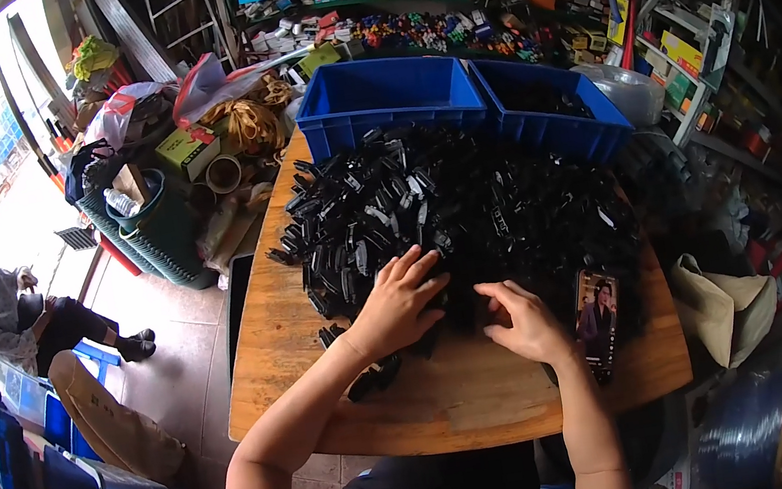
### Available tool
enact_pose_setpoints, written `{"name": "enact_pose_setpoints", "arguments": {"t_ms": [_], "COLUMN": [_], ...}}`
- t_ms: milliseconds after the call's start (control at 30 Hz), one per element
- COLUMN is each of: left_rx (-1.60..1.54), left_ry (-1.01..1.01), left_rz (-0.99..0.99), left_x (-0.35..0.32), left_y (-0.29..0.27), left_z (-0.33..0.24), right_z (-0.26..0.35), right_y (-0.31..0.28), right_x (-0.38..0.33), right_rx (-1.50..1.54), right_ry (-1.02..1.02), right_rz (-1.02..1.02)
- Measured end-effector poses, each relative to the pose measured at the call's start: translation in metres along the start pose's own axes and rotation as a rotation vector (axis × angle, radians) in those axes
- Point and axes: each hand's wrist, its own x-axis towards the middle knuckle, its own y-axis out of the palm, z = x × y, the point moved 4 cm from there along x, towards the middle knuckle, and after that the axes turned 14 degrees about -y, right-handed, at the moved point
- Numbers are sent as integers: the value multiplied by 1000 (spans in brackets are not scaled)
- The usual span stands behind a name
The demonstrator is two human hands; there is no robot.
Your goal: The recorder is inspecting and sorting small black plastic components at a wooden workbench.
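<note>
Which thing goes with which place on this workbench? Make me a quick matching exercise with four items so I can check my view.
Things
1. Left hand
2. Phone
3. Black parts
4. Blue bins

Places
A. Heaped across the middle of the wooden table
B. At the far end of the table, behind the heap
C. Screen lit, just to the right of the right hand
D. Spread out at the near side of the heap

Right pairs: 1-D, 2-C, 3-A, 4-B
</note>
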Motion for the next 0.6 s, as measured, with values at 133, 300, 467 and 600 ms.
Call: {"name": "enact_pose_setpoints", "arguments": {"t_ms": [133,300,467,600], "left_rx": [-120,-94,-226,-143], "left_ry": [-4,-18,17,60], "left_rz": [-11,11,-104,-216], "left_x": [-3,-9,26,117], "left_y": [-12,-14,-29,-33], "left_z": [3,5,-5,-17], "right_z": [-4,6,10,17], "right_y": [22,20,11,14], "right_x": [4,4,6,5], "right_rx": [-160,-66,-57,-64], "right_ry": [-137,-153,-71,-165], "right_rz": [-31,-112,-193,-201]}}
